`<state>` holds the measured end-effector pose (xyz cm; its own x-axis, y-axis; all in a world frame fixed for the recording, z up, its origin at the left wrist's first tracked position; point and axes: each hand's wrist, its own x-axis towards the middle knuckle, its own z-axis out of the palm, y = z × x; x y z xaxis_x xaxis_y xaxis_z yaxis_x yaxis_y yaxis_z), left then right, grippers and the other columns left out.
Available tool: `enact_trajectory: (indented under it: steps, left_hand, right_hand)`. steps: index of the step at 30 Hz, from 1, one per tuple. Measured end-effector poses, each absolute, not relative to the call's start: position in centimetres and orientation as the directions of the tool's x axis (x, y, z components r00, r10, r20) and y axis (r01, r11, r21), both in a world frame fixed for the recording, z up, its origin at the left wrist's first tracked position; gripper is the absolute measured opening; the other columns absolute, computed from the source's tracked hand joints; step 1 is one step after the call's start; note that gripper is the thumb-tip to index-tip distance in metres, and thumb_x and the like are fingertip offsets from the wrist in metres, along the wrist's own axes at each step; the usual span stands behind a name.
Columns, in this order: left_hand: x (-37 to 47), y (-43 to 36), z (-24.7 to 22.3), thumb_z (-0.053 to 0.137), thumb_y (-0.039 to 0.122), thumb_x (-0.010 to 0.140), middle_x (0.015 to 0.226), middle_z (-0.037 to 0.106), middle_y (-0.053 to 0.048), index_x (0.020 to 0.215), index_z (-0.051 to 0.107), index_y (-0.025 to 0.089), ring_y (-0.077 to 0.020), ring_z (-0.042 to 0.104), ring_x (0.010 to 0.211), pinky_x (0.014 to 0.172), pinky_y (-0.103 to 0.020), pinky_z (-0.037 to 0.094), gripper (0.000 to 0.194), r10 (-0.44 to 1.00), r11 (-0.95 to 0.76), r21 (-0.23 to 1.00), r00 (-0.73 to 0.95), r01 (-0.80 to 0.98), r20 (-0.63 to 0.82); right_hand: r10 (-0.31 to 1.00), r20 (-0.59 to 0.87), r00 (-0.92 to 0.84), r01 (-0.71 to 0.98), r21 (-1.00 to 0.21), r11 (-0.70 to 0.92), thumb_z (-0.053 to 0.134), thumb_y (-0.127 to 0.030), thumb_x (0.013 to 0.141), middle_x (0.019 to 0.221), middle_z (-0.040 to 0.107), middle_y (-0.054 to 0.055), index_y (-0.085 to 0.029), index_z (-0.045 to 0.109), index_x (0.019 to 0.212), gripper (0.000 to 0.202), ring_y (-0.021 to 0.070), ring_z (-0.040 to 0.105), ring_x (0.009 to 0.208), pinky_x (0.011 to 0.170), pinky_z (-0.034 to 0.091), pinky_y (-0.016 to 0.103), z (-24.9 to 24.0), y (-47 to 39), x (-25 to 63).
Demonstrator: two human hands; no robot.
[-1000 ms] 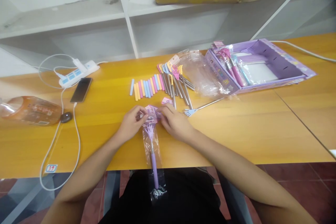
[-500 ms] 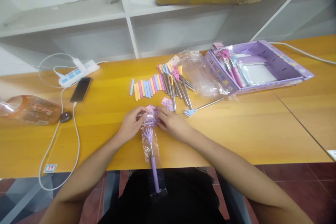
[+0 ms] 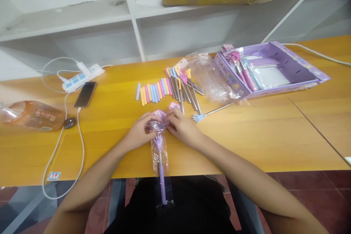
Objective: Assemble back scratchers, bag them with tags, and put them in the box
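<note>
A purple back scratcher (image 3: 162, 182) lies inside a clear plastic bag (image 3: 163, 155), its handle reaching past the table's front edge over my lap. My left hand (image 3: 139, 131) pinches the left side of the bag's top. My right hand (image 3: 179, 126) grips the right side of that top, fingertips close to the left ones. A pink card (image 3: 158, 114) shows between the hands at the bag's upper end. Another pink card (image 3: 174, 106) lies just beyond my right hand. To the right, a blue-headed back scratcher (image 3: 199, 117) rests on the table.
Several coloured handle sleeves (image 3: 154, 92) lie in a row, beside a pile of metal-rod scratchers (image 3: 184, 80). Clear bags (image 3: 212, 80) lie against a purple box (image 3: 274, 91). A phone (image 3: 85, 94), power strip (image 3: 82, 78), dark mouse-like object (image 3: 70, 123) and orange bottle (image 3: 41, 116) are at left.
My left hand has shifted slightly right and down along the bag's top. The bagged back scratcher's head has moved a little right; both hands still hold the bag.
</note>
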<state>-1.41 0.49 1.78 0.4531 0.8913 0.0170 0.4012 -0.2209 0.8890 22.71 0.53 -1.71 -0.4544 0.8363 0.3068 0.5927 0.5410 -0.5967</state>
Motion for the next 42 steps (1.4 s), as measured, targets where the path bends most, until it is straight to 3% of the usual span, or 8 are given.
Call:
enact_trajectory:
  steps: [7, 13, 16, 20, 25, 33, 38, 42]
  left_hand:
    - [-1.5, 0.4, 0.7, 0.067, 0.006, 0.083, 0.116, 0.063, -0.006, 0.125, 0.073, 0.026, -0.0208, 0.067, 0.1, 0.088, -0.033, 0.056, 0.047, 0.866, -0.254, 0.886, 0.498, 0.389, 0.03]
    - [-1.4, 0.7, 1.1, 0.065, 0.026, 0.1, 0.112, 0.066, -0.007, 0.116, 0.076, 0.024, -0.0216, 0.067, 0.101, 0.086, -0.033, 0.055, 0.019, 0.898, -0.212, 0.883, 0.44, 0.42, 0.006]
    - [-1.5, 0.7, 1.3, 0.061, 0.036, 0.105, 0.108, 0.068, -0.007, 0.117, 0.075, 0.023, -0.0208, 0.068, 0.096, 0.082, -0.032, 0.055, 0.022, 0.911, -0.177, 0.9, 0.412, 0.399, -0.003]
    - [-1.4, 0.5, 0.9, 0.056, 0.043, 0.109, 0.1, 0.069, -0.004, 0.127, 0.058, 0.022, -0.017, 0.068, 0.081, 0.072, -0.03, 0.056, 0.027, 0.941, -0.047, 0.956, 0.334, 0.289, -0.054]
    - [-1.2, 0.3, 0.4, 0.061, 0.038, 0.106, 0.09, 0.067, 0.004, 0.116, 0.036, 0.028, -0.0132, 0.065, 0.066, 0.064, -0.027, 0.054, 0.029, 0.967, -0.038, 0.984, 0.254, 0.177, -0.008]
    - [-1.2, 0.5, 0.6, 0.068, 0.034, 0.101, 0.097, 0.068, -0.004, 0.103, 0.065, 0.02, -0.0166, 0.065, 0.084, 0.075, -0.029, 0.053, 0.015, 0.943, -0.066, 0.973, 0.332, 0.22, -0.011]
    - [-1.0, 0.7, 0.8, 0.077, 0.035, 0.096, 0.113, 0.075, -0.009, 0.11, 0.072, 0.019, -0.0224, 0.071, 0.106, 0.097, -0.038, 0.056, 0.021, 0.913, -0.035, 0.997, 0.409, 0.072, 0.002]
    - [-1.4, 0.9, 0.2, 0.081, 0.036, 0.093, 0.122, 0.075, -0.011, 0.118, 0.074, 0.02, -0.025, 0.072, 0.113, 0.104, -0.042, 0.055, 0.031, 0.9, 0.027, 1.0, 0.436, 0.001, -0.025]
  right_hand:
    - [0.883, 0.288, -0.37, 0.444, -0.781, 0.44, 0.064, -0.01, 0.097, 0.104, 0.065, 0.005, -0.022, 0.066, 0.103, 0.014, 0.0195, 0.065, 0.089, 0.081, 0.051, 0.033, -1.0, 1.0, 22.9]
    - [0.926, 0.199, -0.322, 0.321, -0.897, 0.304, 0.057, -0.018, 0.106, 0.092, 0.072, 0.002, -0.023, 0.061, 0.114, 0.01, 0.0195, 0.068, 0.085, 0.079, 0.05, 0.033, -0.8, 0.9, 22.8]
    - [0.929, 0.234, -0.286, 0.33, -0.886, 0.325, 0.057, -0.022, 0.107, 0.095, 0.072, 0.003, -0.023, 0.063, 0.112, 0.008, 0.0205, 0.068, 0.089, 0.079, 0.05, 0.034, -0.7, 1.0, 22.8]
    - [0.938, 0.273, -0.212, 0.303, -0.894, 0.329, 0.061, -0.025, 0.106, 0.094, 0.071, 0.003, -0.023, 0.064, 0.112, 0.007, 0.0195, 0.068, 0.085, 0.075, 0.05, 0.033, -1.0, 1.2, 22.9]
    - [0.954, 0.268, -0.134, 0.195, -0.937, 0.291, 0.06, -0.032, 0.107, 0.093, 0.069, 0.002, -0.023, 0.062, 0.114, 0.011, 0.0176, 0.068, 0.081, 0.073, 0.056, 0.033, -1.1, 1.2, 22.8]
    - [0.976, 0.127, -0.175, -0.092, -0.989, 0.113, 0.064, -0.054, 0.105, 0.1, 0.062, 0.001, -0.027, 0.055, 0.118, 0.031, 0.0171, 0.071, 0.076, 0.056, 0.065, 0.031, -0.7, 0.7, 22.2]
    - [0.956, 0.276, -0.101, 0.0, -0.961, 0.277, 0.063, -0.044, 0.107, 0.111, 0.064, 0.006, -0.028, 0.06, 0.12, 0.021, 0.0196, 0.068, 0.091, 0.068, 0.064, 0.033, -0.6, 0.6, 22.3]
    - [0.921, 0.388, 0.03, 0.075, -0.92, 0.385, 0.062, -0.036, 0.109, 0.108, 0.063, 0.005, -0.029, 0.06, 0.125, 0.018, 0.0206, 0.066, 0.095, 0.078, 0.06, 0.036, -0.2, 0.4, 22.6]
